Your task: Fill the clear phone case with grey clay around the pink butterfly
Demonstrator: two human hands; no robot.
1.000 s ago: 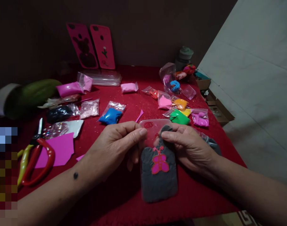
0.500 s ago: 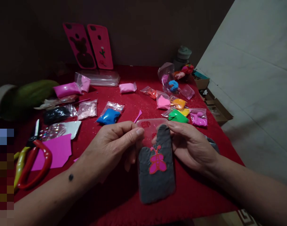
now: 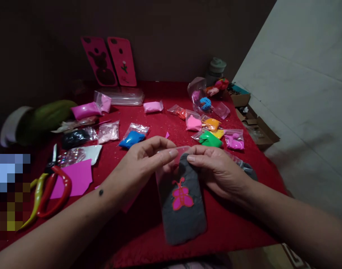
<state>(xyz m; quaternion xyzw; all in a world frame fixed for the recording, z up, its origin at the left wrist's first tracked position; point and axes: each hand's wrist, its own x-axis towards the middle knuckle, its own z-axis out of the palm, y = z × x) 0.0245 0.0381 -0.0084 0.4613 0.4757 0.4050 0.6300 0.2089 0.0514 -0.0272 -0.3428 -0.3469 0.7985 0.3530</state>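
Note:
A clear phone case tilts over the table, most of its back covered in grey clay. On the clay sits a pink butterfly with orange-red outlines and antennae. My right hand pinches the upper right edge, its thumb pressed on the narrow strip of clay there. At the upper left, my left hand is closed around the bare clear part, thumb stretched across the top. The camera opening is mostly hidden by the fingers.
Bags of coloured clay, such as a blue bag and a green bag, lie across the red cloth. Scissors rest on a pink sheet at left. Two decorated cases lean on the back wall.
The phone case has shifted slightly left and its top tilts more away. My left fingers have moved further over its top edge, and my right thumb now lies on the clay strip.

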